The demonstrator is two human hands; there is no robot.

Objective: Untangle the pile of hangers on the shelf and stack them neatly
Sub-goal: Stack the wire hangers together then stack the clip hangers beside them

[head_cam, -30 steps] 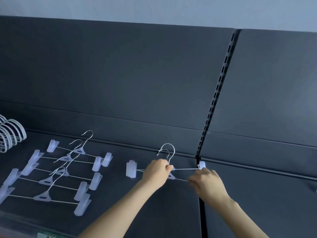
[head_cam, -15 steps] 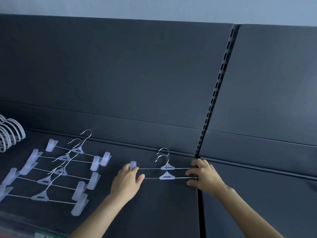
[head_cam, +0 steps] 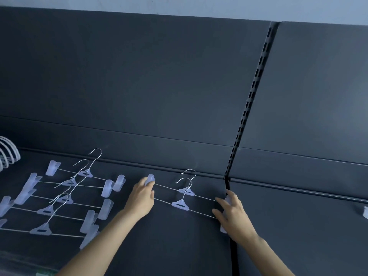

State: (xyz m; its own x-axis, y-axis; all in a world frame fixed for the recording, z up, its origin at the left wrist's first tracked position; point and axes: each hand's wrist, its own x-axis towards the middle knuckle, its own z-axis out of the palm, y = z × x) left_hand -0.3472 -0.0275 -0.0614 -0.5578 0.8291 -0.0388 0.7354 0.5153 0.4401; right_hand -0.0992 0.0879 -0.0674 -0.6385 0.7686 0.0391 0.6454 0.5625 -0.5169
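Two translucent clip hangers with metal hooks lie flat and parallel on the dark shelf [head_cam: 179,246], the rear hanger [head_cam: 186,191] just behind the front hanger [head_cam: 180,205]. My left hand [head_cam: 142,198] covers their left ends, with its fingertips on the rear hanger's left clip [head_cam: 149,179]. At the shelf seam, my right hand [head_cam: 233,214] lies on their right clips with its fingers spread. To the left, several more clip hangers [head_cam: 47,210] lie in an overlapping row, hooks pointing back.
White curved hangers [head_cam: 8,154] sit at the far left edge. A slotted upright [head_cam: 251,100] splits the dark back panel. A small pale object [head_cam: 365,212] shows at the right edge. The shelf's front edge runs along the bottom left.
My hands went from the middle of the two hangers out to their clip ends. The hangers now lie flat, a little further apart and slanted down to the right.
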